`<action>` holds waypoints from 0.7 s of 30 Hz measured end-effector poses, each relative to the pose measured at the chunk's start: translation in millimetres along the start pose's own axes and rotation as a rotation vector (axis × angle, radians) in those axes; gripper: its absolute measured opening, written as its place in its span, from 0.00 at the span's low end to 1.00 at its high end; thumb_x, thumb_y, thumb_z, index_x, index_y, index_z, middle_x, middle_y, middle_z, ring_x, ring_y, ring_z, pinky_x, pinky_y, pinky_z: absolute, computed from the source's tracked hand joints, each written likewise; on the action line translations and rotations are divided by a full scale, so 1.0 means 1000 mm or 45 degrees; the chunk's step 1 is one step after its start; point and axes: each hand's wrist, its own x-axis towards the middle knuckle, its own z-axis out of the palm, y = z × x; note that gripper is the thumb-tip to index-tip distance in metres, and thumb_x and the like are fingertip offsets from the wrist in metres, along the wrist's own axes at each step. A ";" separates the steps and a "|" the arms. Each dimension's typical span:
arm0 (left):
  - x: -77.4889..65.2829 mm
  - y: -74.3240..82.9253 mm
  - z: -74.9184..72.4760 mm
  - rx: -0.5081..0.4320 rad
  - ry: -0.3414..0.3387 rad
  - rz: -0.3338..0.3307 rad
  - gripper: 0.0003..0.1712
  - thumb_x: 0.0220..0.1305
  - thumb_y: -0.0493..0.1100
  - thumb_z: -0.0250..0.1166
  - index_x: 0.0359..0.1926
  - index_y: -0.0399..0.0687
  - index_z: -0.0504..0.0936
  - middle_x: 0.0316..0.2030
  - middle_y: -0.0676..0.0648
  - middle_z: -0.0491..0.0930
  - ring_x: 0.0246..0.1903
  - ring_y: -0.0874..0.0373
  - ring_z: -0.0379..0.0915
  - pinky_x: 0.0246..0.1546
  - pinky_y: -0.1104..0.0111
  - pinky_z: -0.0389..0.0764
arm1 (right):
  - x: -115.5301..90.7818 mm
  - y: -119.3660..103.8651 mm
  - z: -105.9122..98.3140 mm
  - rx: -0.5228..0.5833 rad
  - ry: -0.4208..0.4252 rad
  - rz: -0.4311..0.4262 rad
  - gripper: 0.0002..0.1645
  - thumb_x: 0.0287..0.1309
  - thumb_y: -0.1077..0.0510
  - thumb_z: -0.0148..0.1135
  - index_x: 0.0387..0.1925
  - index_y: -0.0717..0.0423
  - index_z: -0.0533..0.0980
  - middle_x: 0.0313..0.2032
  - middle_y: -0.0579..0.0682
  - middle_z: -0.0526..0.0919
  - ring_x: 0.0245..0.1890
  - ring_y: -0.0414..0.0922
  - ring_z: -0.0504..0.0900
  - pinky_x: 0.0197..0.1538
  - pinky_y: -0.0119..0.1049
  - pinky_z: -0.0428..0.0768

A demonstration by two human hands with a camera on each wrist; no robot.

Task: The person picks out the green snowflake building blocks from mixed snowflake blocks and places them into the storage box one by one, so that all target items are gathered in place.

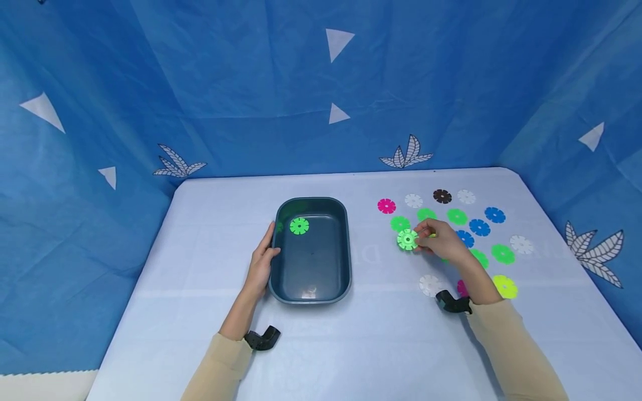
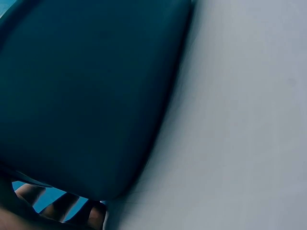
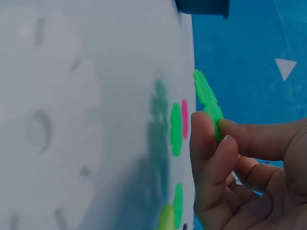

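Note:
In the head view my left hand (image 1: 259, 268) holds the left side of a dark teal plastic tray (image 1: 313, 303), thumb at the rim and fingers along the outer wall. One green notched plastic disc (image 1: 299, 225) lies inside, toward the tray's far left. My right hand (image 1: 441, 240) pinches another green notched disc (image 1: 407, 239) between thumb and fingers. The right wrist view shows this held disc (image 3: 207, 96) nearly edge-on, raised above the white cloth, its shadow falling beside it. Part of the right hand's group of discs is hidden beneath the hand and forearm.
Several loose notched discs lie on the white-covered table (image 1: 220, 234) around my right hand, among them a pink disc (image 1: 387, 206), a brown disc (image 1: 442, 196), a blue disc (image 1: 495, 215) and a yellow disc (image 1: 505, 286). A blue curtain (image 1: 261, 83) encloses the table's back and sides.

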 end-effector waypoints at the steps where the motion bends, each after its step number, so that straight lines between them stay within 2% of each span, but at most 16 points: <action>1: 0.000 0.000 0.000 0.000 0.002 0.000 0.36 0.71 0.37 0.43 0.77 0.61 0.49 0.78 0.56 0.42 0.77 0.59 0.31 0.77 0.54 0.36 | 0.000 -0.003 0.000 0.010 0.000 -0.005 0.17 0.64 0.64 0.57 0.52 0.69 0.71 0.36 0.56 0.73 0.33 0.45 0.85 0.33 0.32 0.80; 6: 0.000 0.000 0.001 -0.003 0.007 0.000 0.36 0.71 0.36 0.43 0.77 0.61 0.49 0.78 0.56 0.42 0.77 0.58 0.32 0.77 0.54 0.36 | 0.003 -0.030 0.006 0.081 -0.006 -0.058 0.17 0.65 0.63 0.57 0.53 0.67 0.70 0.39 0.57 0.74 0.36 0.46 0.87 0.37 0.33 0.83; 11: 0.000 0.001 0.001 -0.005 0.011 -0.008 0.37 0.71 0.36 0.43 0.77 0.61 0.49 0.78 0.55 0.42 0.77 0.58 0.32 0.77 0.54 0.36 | 0.012 -0.067 0.023 0.128 -0.033 -0.156 0.16 0.64 0.64 0.58 0.51 0.66 0.71 0.38 0.58 0.74 0.35 0.46 0.87 0.36 0.33 0.83; 13: 0.000 0.001 0.002 -0.005 0.011 -0.006 0.37 0.71 0.36 0.43 0.77 0.60 0.49 0.78 0.55 0.42 0.77 0.58 0.32 0.77 0.53 0.36 | 0.016 -0.083 0.033 0.133 -0.054 -0.184 0.15 0.64 0.64 0.59 0.51 0.64 0.72 0.37 0.58 0.75 0.34 0.47 0.87 0.37 0.36 0.84; 18: -0.001 0.001 0.002 -0.005 0.006 -0.007 0.37 0.71 0.36 0.43 0.77 0.61 0.49 0.78 0.55 0.42 0.78 0.57 0.31 0.77 0.53 0.36 | 0.027 -0.116 0.059 0.151 -0.137 -0.249 0.15 0.62 0.66 0.59 0.51 0.62 0.74 0.37 0.58 0.75 0.37 0.57 0.87 0.43 0.52 0.85; 21: -0.001 0.001 0.001 -0.004 0.007 -0.008 0.37 0.71 0.36 0.43 0.77 0.61 0.49 0.78 0.55 0.42 0.78 0.57 0.31 0.77 0.53 0.36 | 0.033 -0.128 0.075 0.170 -0.201 -0.261 0.15 0.61 0.67 0.60 0.50 0.63 0.74 0.36 0.58 0.75 0.38 0.59 0.87 0.42 0.51 0.85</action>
